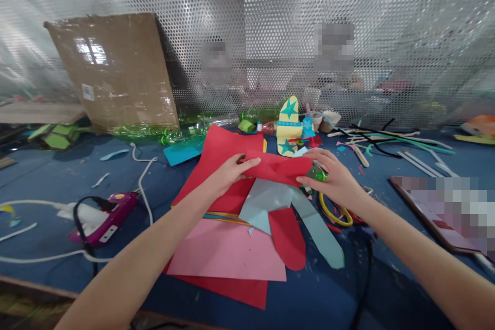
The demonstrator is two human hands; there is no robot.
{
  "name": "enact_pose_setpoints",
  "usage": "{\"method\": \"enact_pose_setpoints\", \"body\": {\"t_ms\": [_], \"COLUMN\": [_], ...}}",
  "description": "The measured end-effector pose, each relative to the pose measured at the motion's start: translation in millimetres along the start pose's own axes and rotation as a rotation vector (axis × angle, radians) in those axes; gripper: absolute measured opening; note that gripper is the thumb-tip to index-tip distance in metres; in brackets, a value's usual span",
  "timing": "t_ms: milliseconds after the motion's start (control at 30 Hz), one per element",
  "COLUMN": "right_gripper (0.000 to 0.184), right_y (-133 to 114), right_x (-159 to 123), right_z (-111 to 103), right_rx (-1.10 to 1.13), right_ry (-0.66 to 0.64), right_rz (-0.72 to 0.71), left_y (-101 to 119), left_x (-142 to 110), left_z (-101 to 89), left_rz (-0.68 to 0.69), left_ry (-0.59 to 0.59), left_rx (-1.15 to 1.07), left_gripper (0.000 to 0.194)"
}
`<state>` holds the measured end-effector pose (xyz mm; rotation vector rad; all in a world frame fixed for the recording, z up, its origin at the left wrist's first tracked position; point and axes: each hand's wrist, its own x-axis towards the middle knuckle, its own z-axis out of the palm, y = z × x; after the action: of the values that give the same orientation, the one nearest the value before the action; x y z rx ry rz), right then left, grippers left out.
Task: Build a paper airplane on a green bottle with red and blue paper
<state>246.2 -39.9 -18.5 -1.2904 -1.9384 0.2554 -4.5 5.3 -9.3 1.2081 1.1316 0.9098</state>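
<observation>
Between my two hands a strip of red paper (280, 167) is held up above the pile of sheets. My left hand (234, 170) pinches its left end, and my right hand (328, 172) grips the right end between thumb and fingers. Under it lie red sheets (220, 165), a pink sheet (228, 252) and a light blue cut piece (257, 198). Nearer to me rest a rounded red cut-out (288, 240) and a long pale blue strip (320, 232) with a pointed end. Behind the held paper stands a yellow cut-out with blue stars (288, 136).
A purple power strip (108, 216) with cables sits at left. A tablet (436, 216) lies at right. Green plastic bottles (143, 133) and a cardboard sheet (112, 72) line the perforated metal screen (270, 20). Yellow cord (332, 214) and thin sticks (386, 136) are on the right.
</observation>
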Motion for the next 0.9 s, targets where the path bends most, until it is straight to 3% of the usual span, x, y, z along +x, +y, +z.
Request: {"method": "enact_pose_setpoints", "body": {"t_ms": [167,333,533,667,833,900], "right_gripper": [0.059,0.056,0.056,0.052,0.047,0.045], "right_y": [14.5,24.6,21.0,17.0,13.1,12.5], "right_x": [-1.1,-1.5,-1.9,-3.3,-5.6,-6.4], "right_z": [-14.5,-13.8,-15.3,-12.9,-6.6,-5.8], "right_rx": [0.008,0.008,-0.089,-0.213,-0.331,-0.353], "right_ry": [-0.1,-0.094,-0.068,-0.002,0.09,0.108], "right_rz": [0.025,0.025,-0.002,-0.049,-0.108,-0.122], "left_y": [3.9,3.5,-1.0,0.5,5.9,7.2], "left_x": [2.8,2.2,4.6,5.4,2.3,1.1], "left_z": [-3.5,-5.6,-16.8,-23.6,-24.2,-23.2], "left_rz": [0.112,0.242,0.397,0.484,0.378,0.417], "left_ry": [0.024,-0.121,-0.291,-0.212,-0.116,-0.118], "left_rx": [-0.1,-0.208,0.035,0.323,0.449,0.505], "left_gripper": [0.041,0.059,0.063,0.065,0.075,0.079]}}
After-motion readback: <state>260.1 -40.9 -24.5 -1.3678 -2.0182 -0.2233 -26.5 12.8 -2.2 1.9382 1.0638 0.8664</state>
